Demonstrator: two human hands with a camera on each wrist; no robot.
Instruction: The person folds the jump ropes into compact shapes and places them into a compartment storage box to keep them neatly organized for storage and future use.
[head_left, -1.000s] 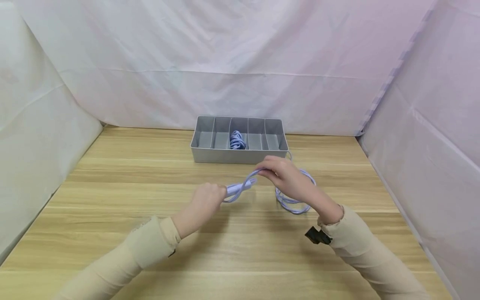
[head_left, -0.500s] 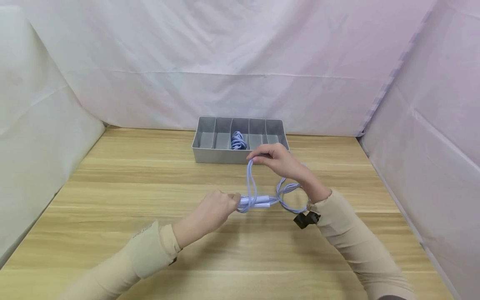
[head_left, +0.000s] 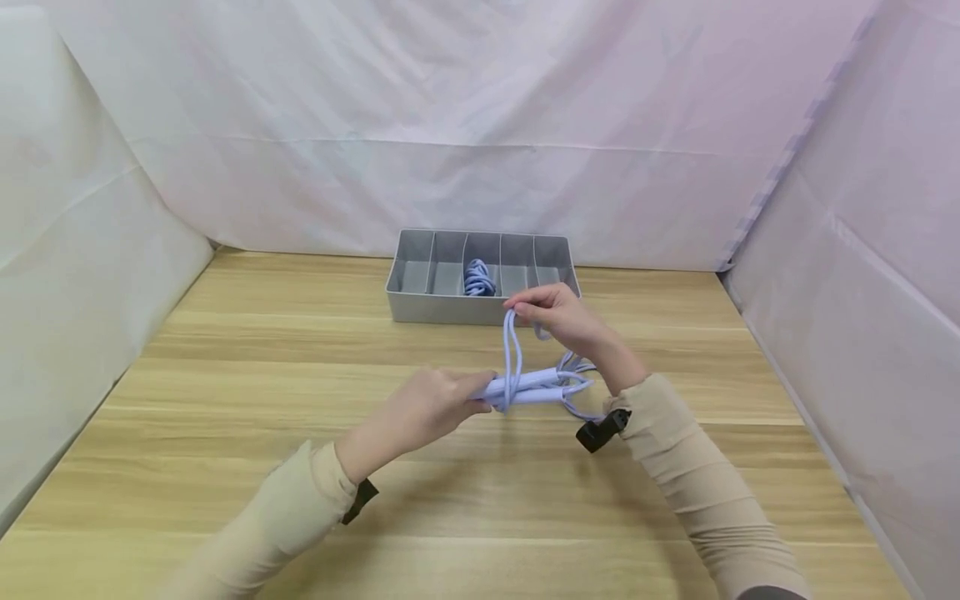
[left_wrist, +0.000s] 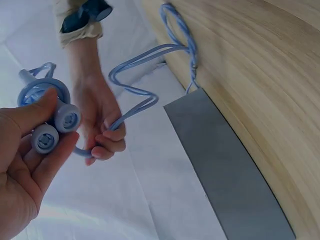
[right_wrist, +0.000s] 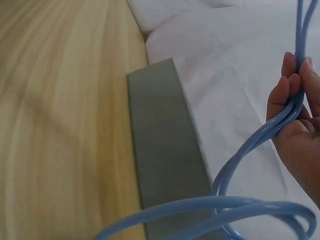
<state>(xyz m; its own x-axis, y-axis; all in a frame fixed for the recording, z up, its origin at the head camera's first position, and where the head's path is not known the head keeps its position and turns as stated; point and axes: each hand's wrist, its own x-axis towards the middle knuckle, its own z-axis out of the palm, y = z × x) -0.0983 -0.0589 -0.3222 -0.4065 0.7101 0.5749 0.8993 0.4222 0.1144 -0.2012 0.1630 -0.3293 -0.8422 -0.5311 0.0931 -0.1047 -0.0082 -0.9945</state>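
Observation:
In the head view my left hand (head_left: pixel 420 412) grips the two pale blue handles of a jump rope (head_left: pixel 542 378) side by side, just above the table. The left wrist view shows the round handle ends (left_wrist: pixel 67 118) between thumb and fingers, with a loop of cord around the handles. My right hand (head_left: pixel 566 319) pinches the doubled cord (head_left: pixel 517 342) higher up, in front of the tray. In the right wrist view the cord strands (right_wrist: pixel 265 131) pass through the fingers and hang below. More loose cord trails behind the handles, partly hidden by the right forearm.
A grey divided tray (head_left: pixel 442 311) stands at the back of the wooden table (head_left: pixel 300 350). Its middle compartment holds a coiled blue cord bundle (head_left: pixel 477 280). White cloth (head_left: pixel 337 183) hangs behind and on both sides.
Both hands have shifted, the left to the right and the right upward. The cord between them, which ran across to the handles, now rises from a loop around them. Less cord lies on the table.

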